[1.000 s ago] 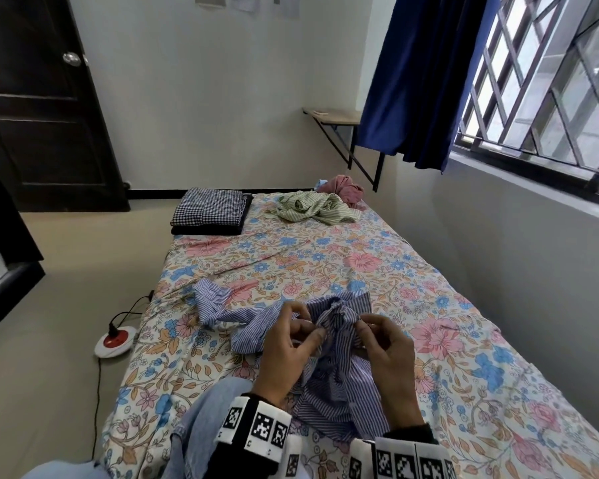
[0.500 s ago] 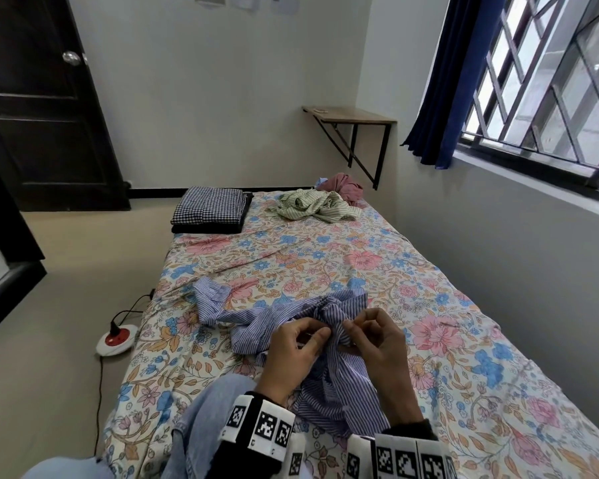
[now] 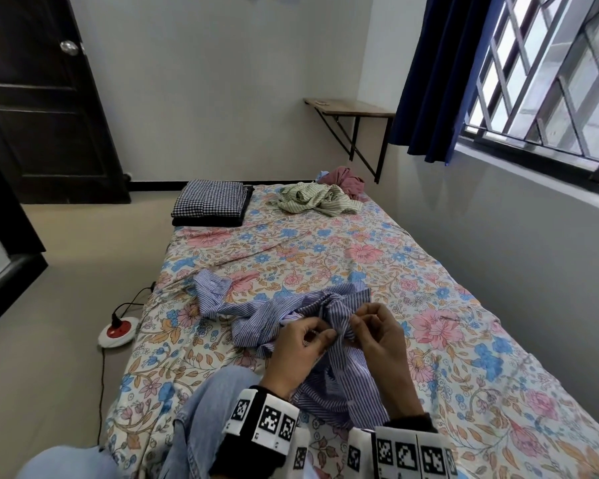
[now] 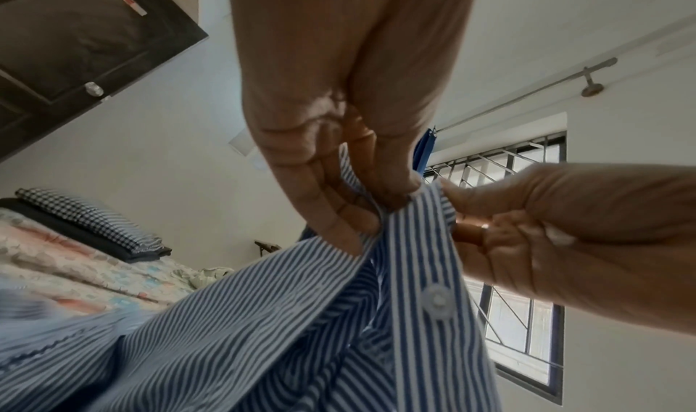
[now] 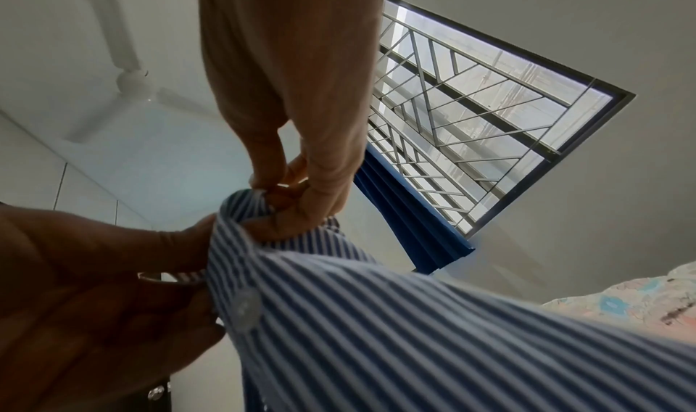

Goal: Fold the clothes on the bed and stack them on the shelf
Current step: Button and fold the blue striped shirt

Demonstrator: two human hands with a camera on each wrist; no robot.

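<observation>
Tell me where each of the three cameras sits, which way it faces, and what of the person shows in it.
Head: worn on the head, looking forward and down along the bed at the blue striped shirt; shows left hand, right hand, a jeans-clad knee.
Left wrist: looks upward along the left hand toward the ceiling and window; the right hand enters from the right.
Right wrist: looks upward along the right hand toward the window; the left hand shows at lower left.
Shared: both wrist views show both hands pinching the shirt's button placket.

Thin striped cloth shirt (image 3: 301, 312) with glossy plastic button (image 4: 437, 298); matt wooden shelf (image 3: 351, 106).
</observation>
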